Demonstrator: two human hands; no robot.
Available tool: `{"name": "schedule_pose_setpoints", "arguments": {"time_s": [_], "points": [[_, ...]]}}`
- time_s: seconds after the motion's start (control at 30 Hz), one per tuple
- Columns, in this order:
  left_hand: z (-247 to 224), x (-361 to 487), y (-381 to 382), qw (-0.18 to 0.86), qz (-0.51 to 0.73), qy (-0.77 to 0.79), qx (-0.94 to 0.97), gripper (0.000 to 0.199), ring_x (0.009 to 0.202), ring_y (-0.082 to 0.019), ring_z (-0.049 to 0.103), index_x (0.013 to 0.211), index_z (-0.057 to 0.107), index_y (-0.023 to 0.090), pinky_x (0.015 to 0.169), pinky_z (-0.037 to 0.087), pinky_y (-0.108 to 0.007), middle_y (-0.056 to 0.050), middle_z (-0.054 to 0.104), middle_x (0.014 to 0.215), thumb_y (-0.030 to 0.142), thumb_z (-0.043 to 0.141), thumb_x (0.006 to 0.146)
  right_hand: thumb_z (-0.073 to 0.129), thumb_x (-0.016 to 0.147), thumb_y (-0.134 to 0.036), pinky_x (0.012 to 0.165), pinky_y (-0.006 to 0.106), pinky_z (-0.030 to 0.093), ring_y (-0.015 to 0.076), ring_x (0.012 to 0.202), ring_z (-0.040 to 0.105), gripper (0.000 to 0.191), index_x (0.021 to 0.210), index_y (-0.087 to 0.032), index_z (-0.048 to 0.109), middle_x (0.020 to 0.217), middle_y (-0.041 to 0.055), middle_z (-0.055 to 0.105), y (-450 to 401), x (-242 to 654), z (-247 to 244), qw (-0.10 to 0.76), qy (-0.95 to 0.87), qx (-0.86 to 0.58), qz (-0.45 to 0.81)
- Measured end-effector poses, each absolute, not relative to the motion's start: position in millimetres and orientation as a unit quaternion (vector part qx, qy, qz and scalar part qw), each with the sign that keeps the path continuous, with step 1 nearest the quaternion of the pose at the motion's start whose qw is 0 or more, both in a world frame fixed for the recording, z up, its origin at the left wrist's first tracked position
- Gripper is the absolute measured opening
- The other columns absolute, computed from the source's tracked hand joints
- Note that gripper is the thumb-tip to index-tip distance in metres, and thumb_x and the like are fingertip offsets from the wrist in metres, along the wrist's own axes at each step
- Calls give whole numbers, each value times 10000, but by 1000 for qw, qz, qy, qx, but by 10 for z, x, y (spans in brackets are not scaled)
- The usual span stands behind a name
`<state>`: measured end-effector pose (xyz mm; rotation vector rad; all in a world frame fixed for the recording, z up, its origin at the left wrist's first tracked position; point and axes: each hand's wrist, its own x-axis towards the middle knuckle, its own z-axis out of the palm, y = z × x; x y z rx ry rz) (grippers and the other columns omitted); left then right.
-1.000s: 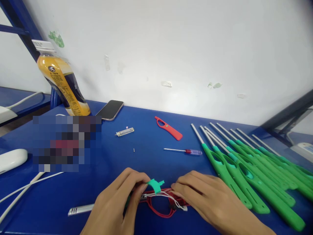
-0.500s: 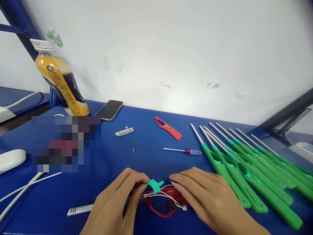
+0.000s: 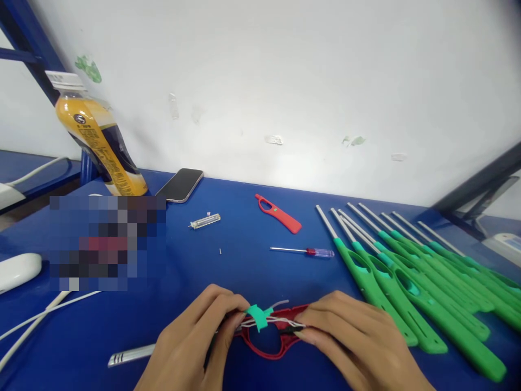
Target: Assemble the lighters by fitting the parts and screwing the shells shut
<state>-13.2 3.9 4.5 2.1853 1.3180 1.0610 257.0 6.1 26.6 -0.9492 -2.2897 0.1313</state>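
Observation:
A red lighter shell [image 3: 266, 355] with an oval opening lies between my hands near the table's front edge. My left hand [image 3: 199, 336] pinches a small teal piece [image 3: 259, 317] over the shell's left part. From under that hand a silver metal tube [image 3: 132, 354] sticks out to the left. My right hand [image 3: 350, 334] is closed on the shell's right part, thumb and fingers around a black piece [image 3: 292, 329] and the ends of thin white wires [image 3: 280, 319]. The wires run across the shell beneath the teal piece. The fingers hide the rest of the shell.
Beyond my hands lie a screwdriver [image 3: 319, 252], a red shell half [image 3: 285, 217], a clear fuel tube [image 3: 205, 221] and a tiny screw [image 3: 220, 251]. Several green lighters [image 3: 378, 293] spread on the right. A phone [image 3: 181, 185], bottle [image 3: 101, 144] and white cables [image 3: 49, 308] are left.
My right fingers have closed over the wire ends and the black piece, which now lie against the shell. The teal piece has tilted slightly in my left fingers.

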Motion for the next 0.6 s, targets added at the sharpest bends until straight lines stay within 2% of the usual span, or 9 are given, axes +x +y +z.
{"name": "schedule_pose_setpoints", "arguments": {"time_s": [0.27,0.47,0.6], "points": [[47,-147,31,104,370,446,808,133,894,-75,716,1164,619,316,827,548,-127,67,710,1025,269,500,1129,622,1094,-219,723,264,548,121,731,707,81,1095,-230,702,962,-35,811,54,2535,235,345,-862,-364,73],[56,-134,21,84,371,427,821,139,928,-101,677,1158,624,276,857,558,-183,37,688,1021,208,509,1120,613,1101,-217,751,238,544,107,775,726,86,1085,-219,697,966,-29,801,56,2534,243,351,-861,-358,83],[48,-127,7,78,386,395,830,234,957,-136,620,1178,641,244,839,538,-248,1,665,1035,76,507,1084,618,1100,-221,745,238,535,103,761,717,77,1069,-225,688,954,-37,796,47,2532,245,350,-860,-362,89]]}}
